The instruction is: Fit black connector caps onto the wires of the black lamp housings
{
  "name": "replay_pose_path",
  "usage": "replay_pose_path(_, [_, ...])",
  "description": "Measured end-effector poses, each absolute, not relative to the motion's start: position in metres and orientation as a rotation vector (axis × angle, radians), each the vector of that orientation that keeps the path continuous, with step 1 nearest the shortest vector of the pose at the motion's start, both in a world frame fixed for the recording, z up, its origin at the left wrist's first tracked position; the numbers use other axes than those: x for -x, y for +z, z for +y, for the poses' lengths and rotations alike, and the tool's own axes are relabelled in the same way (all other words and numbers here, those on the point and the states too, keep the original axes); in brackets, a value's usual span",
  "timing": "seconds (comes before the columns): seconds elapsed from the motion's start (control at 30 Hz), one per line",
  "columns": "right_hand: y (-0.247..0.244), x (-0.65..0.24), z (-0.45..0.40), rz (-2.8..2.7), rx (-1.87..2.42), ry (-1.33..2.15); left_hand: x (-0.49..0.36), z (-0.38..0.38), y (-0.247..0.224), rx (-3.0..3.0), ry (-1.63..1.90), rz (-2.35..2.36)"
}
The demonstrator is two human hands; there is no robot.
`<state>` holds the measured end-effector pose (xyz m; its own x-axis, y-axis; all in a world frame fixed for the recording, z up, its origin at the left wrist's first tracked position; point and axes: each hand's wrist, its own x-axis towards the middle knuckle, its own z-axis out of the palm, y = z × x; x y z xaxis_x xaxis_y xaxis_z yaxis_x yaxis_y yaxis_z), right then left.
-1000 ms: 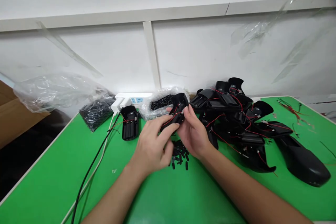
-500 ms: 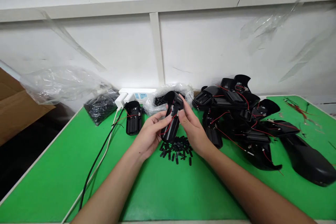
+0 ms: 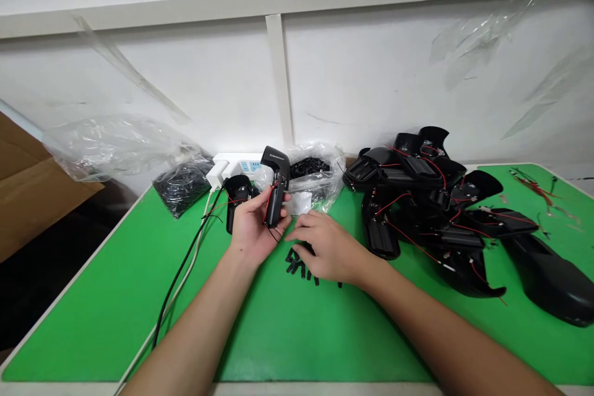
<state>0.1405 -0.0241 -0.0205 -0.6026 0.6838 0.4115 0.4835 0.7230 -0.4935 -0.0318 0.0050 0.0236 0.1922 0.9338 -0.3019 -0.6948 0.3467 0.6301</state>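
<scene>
Head view: the left hand (image 3: 253, 232) is cradling a black housing (image 3: 277, 199) above the green table (image 3: 297, 334), its fingers curling round the lower body; the right hand (image 3: 327, 247) is hovering just beside, fingers half-bent, whether gripping anything one cannot tell. The housing is looking light, stiff and perhaps slippery, its thin red wire (image 3: 269, 201) seeming fragile; the solid sides are offering the safer hold. Small black parts (image 3: 301, 267) are lying beneath the right hand. A second housing (image 3: 237, 187) and an open plastic bag (image 3: 320, 182) are crowding behind; a wired heap (image 3: 417, 223) is restricting the right side.
</scene>
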Motion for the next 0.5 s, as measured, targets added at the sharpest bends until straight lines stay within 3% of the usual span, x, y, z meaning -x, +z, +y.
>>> replay_pose_path(0.5, [-0.0188,-0.1312,-0.0328,-2.335,0.939,0.499,0.0268,0.0012,0.0265,-0.48,1.172,0.736])
